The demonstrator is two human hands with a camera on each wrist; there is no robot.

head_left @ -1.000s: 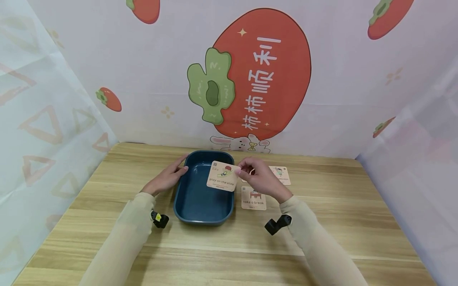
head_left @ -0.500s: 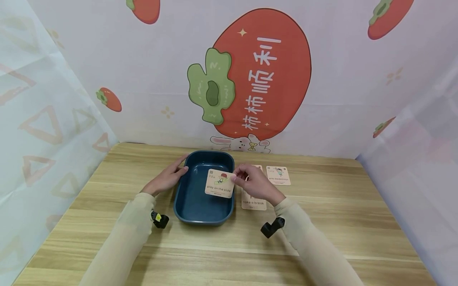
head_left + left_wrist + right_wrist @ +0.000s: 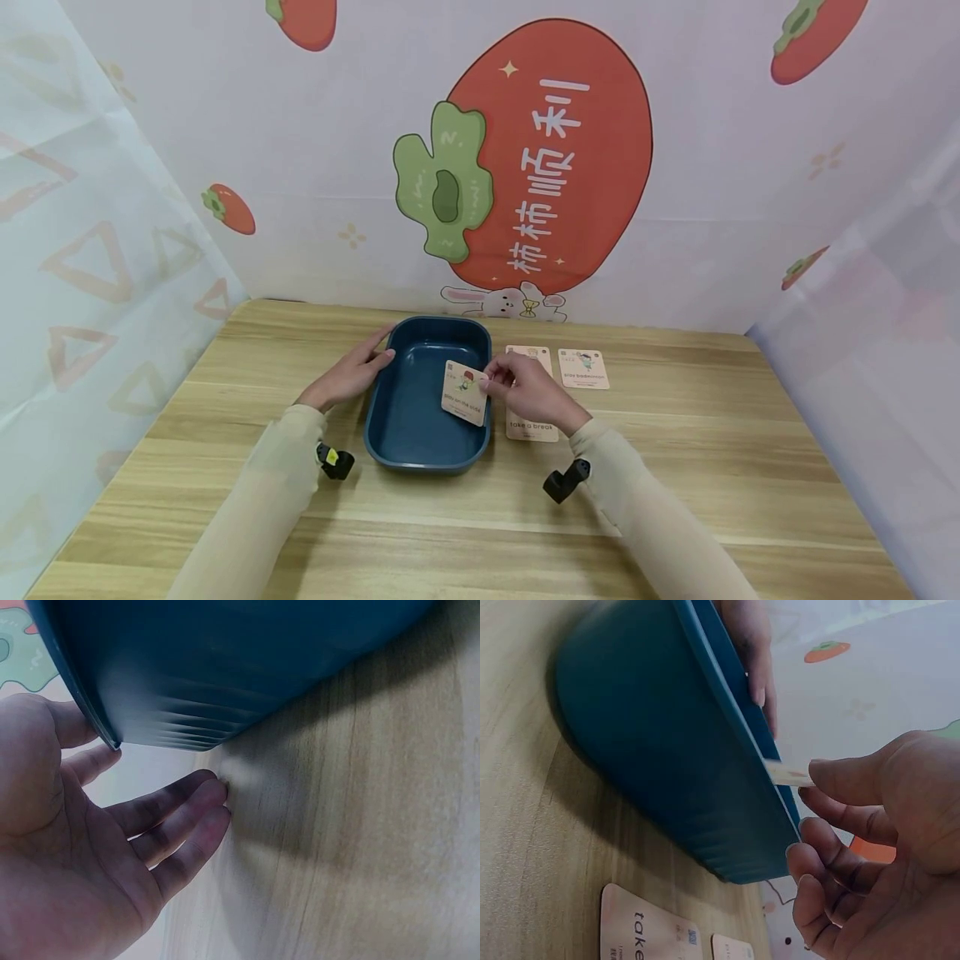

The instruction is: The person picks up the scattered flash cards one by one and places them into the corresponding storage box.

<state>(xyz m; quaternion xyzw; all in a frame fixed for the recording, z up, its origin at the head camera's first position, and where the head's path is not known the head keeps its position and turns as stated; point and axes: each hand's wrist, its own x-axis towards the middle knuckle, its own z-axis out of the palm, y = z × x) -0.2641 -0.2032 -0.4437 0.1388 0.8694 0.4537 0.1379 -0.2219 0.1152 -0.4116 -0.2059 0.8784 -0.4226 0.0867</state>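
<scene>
Tilted beige picture card [image 3: 461,396] near the right rim of a blue tub [image 3: 420,425]

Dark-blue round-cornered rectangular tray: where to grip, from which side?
Probably the rim of the dark-blue round-cornered rectangular tray along its long left side, coming from the left: the raised wall offers a thin edge, while the right hand holds a printed beige card by the opposite rim.

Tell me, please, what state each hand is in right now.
Left hand: open, touching the blue tray.
Right hand: closed, pinching the "play on the slide" card.
</scene>
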